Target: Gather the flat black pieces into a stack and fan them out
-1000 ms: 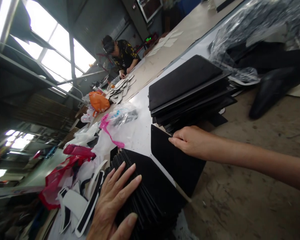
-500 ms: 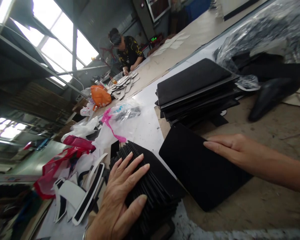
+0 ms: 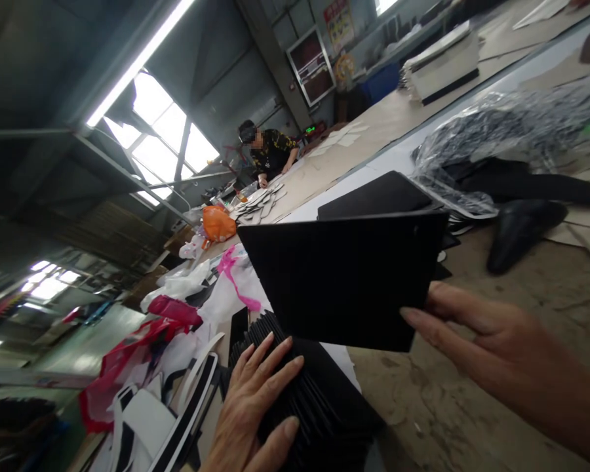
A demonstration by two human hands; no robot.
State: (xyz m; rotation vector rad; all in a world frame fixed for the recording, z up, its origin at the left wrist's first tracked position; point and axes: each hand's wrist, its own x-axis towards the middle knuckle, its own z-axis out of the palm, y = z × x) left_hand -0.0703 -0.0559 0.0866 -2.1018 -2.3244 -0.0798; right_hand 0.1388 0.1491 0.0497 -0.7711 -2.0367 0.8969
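Observation:
My right hand (image 3: 476,344) pinches a flat black panel (image 3: 344,282) by its lower right edge, thumb on the near face and the other fingers behind. The panel is raised and tilted up, partly hiding a stack of black panels (image 3: 373,196) farther back. Across the near pile of black panels (image 3: 319,393), my left hand (image 3: 260,400) rests with its fingers spread, touching the stepped edges on the left side. Those panels lean over one another like a fanned deck. What they are made of I cannot tell.
White and black curved strips (image 3: 187,413) and a red plastic bag (image 3: 118,367) lie to the left. An orange bag (image 3: 219,223) sits farther back. Clear plastic wrap (image 3: 472,137) covers part of the right side. Another person (image 3: 270,154) works at the table's far end.
My right hand has lifted the black panel off the table surface and turned it upright, between the two stacks. My left hand stays on the near pile. The view has tipped upward.

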